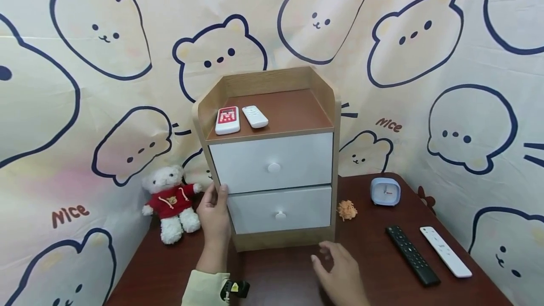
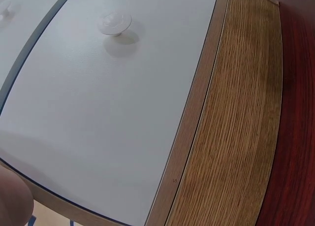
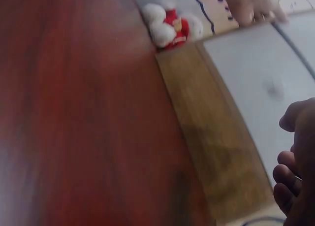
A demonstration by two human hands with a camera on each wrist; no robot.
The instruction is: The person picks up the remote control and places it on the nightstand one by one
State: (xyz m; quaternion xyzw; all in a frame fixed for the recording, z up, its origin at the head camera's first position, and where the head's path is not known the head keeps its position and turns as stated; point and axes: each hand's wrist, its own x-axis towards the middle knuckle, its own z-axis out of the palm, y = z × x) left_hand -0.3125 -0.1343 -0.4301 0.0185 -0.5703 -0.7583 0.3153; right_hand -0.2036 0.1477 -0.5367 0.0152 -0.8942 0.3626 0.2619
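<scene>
A small wooden cabinet [image 1: 284, 241] with two white drawers stands on the dark red-brown table. Both the upper drawer [image 1: 272, 155] and the lower drawer [image 1: 280, 207] are pushed in, each with a round white knob. My left hand [image 1: 216, 214] rests against the cabinet's left side, with the thumb at the front edge. In the left wrist view only part of a finger [image 2: 14, 199] shows beside the drawer front. My right hand [image 1: 340, 270] hovers in front of the cabinet's lower right corner, fingers loosely bent and holding nothing.
On the cabinet top lie a red-and-white calculator-like remote [image 1: 227, 120] and a small white remote [image 1: 255, 116]. A teddy bear [image 1: 171, 202] sits at left. To the right are an orange tuft [image 1: 347, 209], a blue clock [image 1: 385, 191], a black remote [image 1: 412, 255] and a white remote [image 1: 445, 251].
</scene>
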